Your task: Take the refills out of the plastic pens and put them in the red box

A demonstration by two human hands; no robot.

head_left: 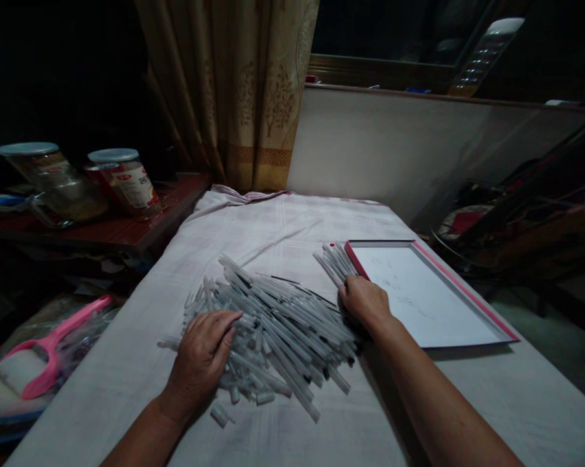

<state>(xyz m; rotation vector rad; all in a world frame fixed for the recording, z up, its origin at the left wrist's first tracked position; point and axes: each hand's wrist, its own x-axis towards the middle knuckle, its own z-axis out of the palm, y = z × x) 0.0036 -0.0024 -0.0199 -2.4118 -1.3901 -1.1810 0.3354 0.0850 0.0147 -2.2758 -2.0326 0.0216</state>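
1. Right hand [365, 298], right of centre: the fingers are closed around the near end of a bundle of tubes [335, 263]; the tubes' far ends fan out toward the top of the frame.
2. Left hand [202, 344], left of centre: the fingers are bent and lie on the left part of a pile of translucent tubes [287, 324]. The thumb points toward the right of the frame. Whether the fingers grip anything cannot be told.
3. The pile occupies the centre of the frame. Its long tubes lie mostly aslant, from upper left to lower right; several show black ends. Slim dark rods [285, 280] lie among them along the upper edge.
4. Short translucent pieces [266, 397] gather at the lower edge of the pile, just beside the left hand.
5. Shallow box [448, 298], right of centre: it lies open side up, with a white interior bearing faint marks and a pink right wall. Its left wall is just beside the bundle.
6. White tablecloth [292, 220]: it lies beneath all the above.
7. Left edge of the frame: a pink-handled object [54, 344], lower; a jar with a pale lid [127, 181] and a glass mug [63, 198] on a reddish-brown side table [166, 214], higher.
8. Background: a patterned curtain [253, 84], upper centre; a bottle [489, 55], tilted in the view, upper right.
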